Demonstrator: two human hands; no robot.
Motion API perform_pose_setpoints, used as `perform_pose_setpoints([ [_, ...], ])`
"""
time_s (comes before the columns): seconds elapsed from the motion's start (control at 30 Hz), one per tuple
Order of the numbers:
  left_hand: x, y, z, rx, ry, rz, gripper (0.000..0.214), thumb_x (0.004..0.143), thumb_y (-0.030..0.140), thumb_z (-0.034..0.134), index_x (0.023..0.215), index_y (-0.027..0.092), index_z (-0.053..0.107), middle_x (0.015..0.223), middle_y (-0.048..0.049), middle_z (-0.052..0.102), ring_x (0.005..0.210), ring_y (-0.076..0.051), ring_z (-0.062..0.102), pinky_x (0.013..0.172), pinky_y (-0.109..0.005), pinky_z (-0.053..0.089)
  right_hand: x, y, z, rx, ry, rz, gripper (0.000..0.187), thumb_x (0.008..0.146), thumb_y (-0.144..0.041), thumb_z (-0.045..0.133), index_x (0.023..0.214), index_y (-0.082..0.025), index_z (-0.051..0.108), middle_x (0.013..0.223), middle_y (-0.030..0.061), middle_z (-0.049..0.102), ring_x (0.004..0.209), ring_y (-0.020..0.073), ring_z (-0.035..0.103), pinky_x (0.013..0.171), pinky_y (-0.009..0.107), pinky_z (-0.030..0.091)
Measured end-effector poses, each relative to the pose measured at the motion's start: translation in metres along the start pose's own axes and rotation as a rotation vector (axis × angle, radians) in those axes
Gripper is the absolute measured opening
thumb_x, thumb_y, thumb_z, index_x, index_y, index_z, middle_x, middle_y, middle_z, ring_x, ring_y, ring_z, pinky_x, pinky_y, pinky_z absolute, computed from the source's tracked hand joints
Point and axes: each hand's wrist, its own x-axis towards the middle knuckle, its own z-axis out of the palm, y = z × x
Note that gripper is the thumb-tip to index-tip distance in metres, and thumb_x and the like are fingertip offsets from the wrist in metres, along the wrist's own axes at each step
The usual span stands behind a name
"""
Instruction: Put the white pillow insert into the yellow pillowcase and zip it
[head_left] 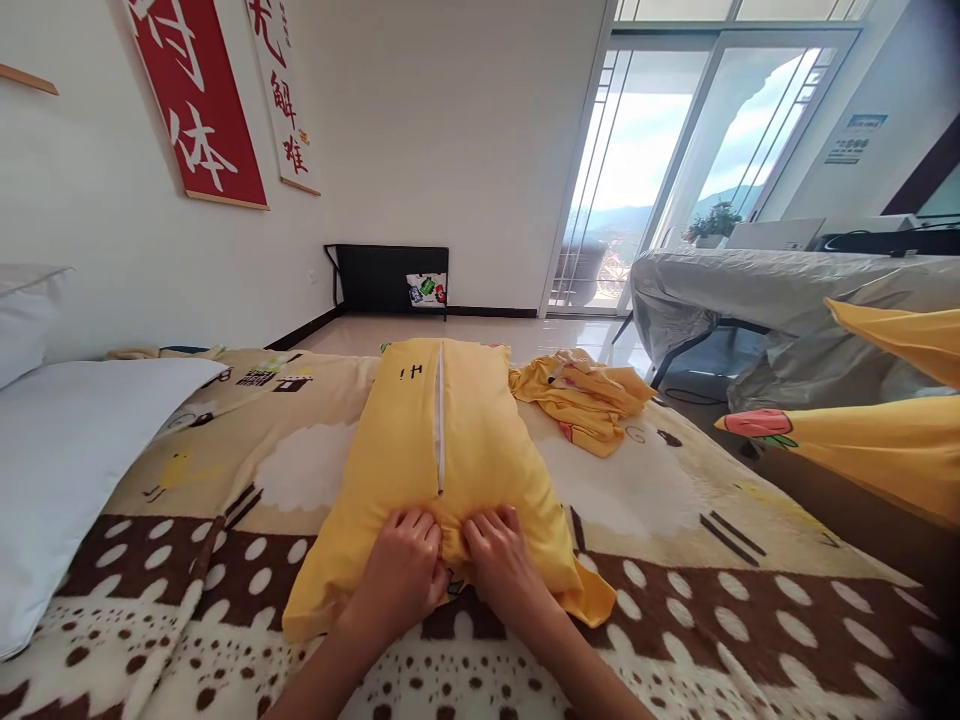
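A plump pillow in a yellow pillowcase (495,440) lies on the patterned blanket (300,465), with a white zipper (440,420) running down the middle of its upper face. My left hand (409,560) is closed on the pillowcase's near edge, left of the zipper's lower end. Close beside it, my right hand (499,550) grips the same edge on the right. The cloth bunches between both fists, and the fingertips are tucked out of sight. One loose corner of the case sticks out at the near right.
Crumpled yellow cloth (581,395) lies beyond the pillow to the right. A white pillow (97,430) rests at the left. More yellow fabric (870,430) hangs in from the right edge, before a plastic-covered table (787,275). A black folded frame (390,280) leans on the wall.
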Motion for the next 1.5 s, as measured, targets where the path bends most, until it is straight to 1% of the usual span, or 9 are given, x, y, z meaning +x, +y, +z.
perform_pose_setpoints([
  [0.13, 0.001, 0.006, -0.006, 0.003, -0.063, -0.01, 0.008, 0.071, 0.015, 0.057, 0.076, 0.017, 0.062, 0.084, -0.0063, 0.064, 0.085, -0.024, 0.056, 0.076, -0.039, 0.042, -0.004, -0.009, 0.005, -0.114, -0.052, 0.013, 0.018, 0.077, -0.002, 0.052, 0.073, -0.017, 0.062, 0.073, 0.0065, 0.063, 0.076, 0.0208, 0.055, 0.088, 0.037, 0.03],
  [0.3, 0.0, -0.004, -0.012, -0.013, 0.031, -0.027, 0.011, 0.073, 0.01, 0.057, 0.073, 0.019, 0.062, 0.083, -0.004, 0.064, 0.084, -0.021, 0.058, 0.076, -0.035, 0.045, -0.013, 0.001, 0.007, -0.026, -0.072, 0.072, 0.015, 0.073, -0.005, 0.056, 0.073, -0.019, 0.061, 0.073, 0.0045, 0.062, 0.075, 0.0206, 0.057, 0.085, 0.037, 0.031],
  [0.47, -0.007, -0.006, 0.001, 0.224, 0.163, -0.146, 0.033, 0.076, 0.005, 0.051, 0.105, 0.017, 0.062, 0.109, -0.012, 0.062, 0.097, -0.026, 0.057, 0.083, -0.043, 0.045, -0.024, 0.012, -0.01, -0.154, 0.077, 0.266, 0.018, 0.076, -0.003, 0.051, 0.083, -0.017, 0.059, 0.082, 0.012, 0.06, 0.081, 0.0258, 0.054, 0.079, 0.039, 0.032],
  [0.57, -0.005, -0.002, 0.013, 0.303, 0.228, -0.197, 0.037, 0.081, 0.001, 0.043, 0.112, 0.012, 0.061, 0.112, -0.0132, 0.063, 0.103, -0.028, 0.056, 0.088, -0.046, 0.043, -0.019, 0.013, -0.005, -0.267, 0.07, 0.296, 0.02, 0.078, 0.0, 0.045, 0.079, -0.015, 0.059, 0.077, 0.0148, 0.06, 0.077, 0.0275, 0.053, 0.074, 0.04, 0.033],
  [0.73, 0.0, -0.014, 0.013, 0.186, 0.434, -0.04, 0.036, 0.08, -0.004, 0.042, 0.105, 0.01, 0.064, 0.102, -0.0088, 0.068, 0.096, -0.021, 0.06, 0.091, -0.037, 0.042, -0.004, 0.025, 0.001, -0.16, -0.053, 0.287, 0.024, 0.073, 0.004, 0.046, 0.079, -0.015, 0.06, 0.078, 0.0108, 0.063, 0.077, 0.0259, 0.057, 0.075, 0.036, 0.034],
  [0.87, -0.001, -0.029, 0.006, 0.17, 0.564, 0.016, 0.037, 0.081, -0.003, 0.039, 0.105, 0.01, 0.064, 0.103, -0.0096, 0.069, 0.097, -0.02, 0.059, 0.094, -0.036, 0.039, -0.001, 0.039, -0.013, -0.063, 0.001, 0.247, 0.031, 0.072, 0.004, 0.046, 0.091, -0.016, 0.06, 0.084, 0.0062, 0.065, 0.082, 0.0218, 0.057, 0.08, 0.032, 0.033],
  [1.1, -0.001, -0.031, 0.001, 0.094, 0.473, -0.069, 0.031, 0.075, -0.003, 0.042, 0.092, 0.015, 0.061, 0.086, -0.0064, 0.063, 0.084, -0.022, 0.055, 0.082, -0.036, 0.041, 0.0, 0.052, -0.031, -0.058, 0.16, 0.266, 0.033, 0.072, 0.003, 0.045, 0.091, -0.019, 0.059, 0.091, 0.0047, 0.064, 0.093, 0.0223, 0.054, 0.09, 0.037, 0.027],
  [1.33, 0.001, -0.028, -0.022, 0.07, 0.621, 0.01, 0.027, 0.066, -0.008, 0.043, 0.067, 0.018, 0.051, 0.064, -0.0012, 0.055, 0.067, -0.018, 0.046, 0.066, -0.029, 0.037, 0.001, 0.061, -0.045, 0.037, 0.148, 0.373, 0.021, 0.068, -0.002, 0.047, 0.077, -0.02, 0.054, 0.08, 0.0032, 0.063, 0.08, 0.0192, 0.055, 0.076, 0.03, 0.031],
  [1.5, -0.004, -0.038, -0.026, 0.16, 0.707, 0.024, 0.026, 0.073, -0.006, 0.042, 0.069, 0.018, 0.052, 0.065, -0.0028, 0.053, 0.07, -0.019, 0.045, 0.068, -0.031, 0.037, 0.0, 0.06, -0.034, 0.16, 0.23, 0.333, 0.023, 0.058, 0.001, 0.04, 0.066, -0.021, 0.042, 0.065, -0.0014, 0.052, 0.063, 0.0145, 0.046, 0.061, 0.023, 0.028],
])
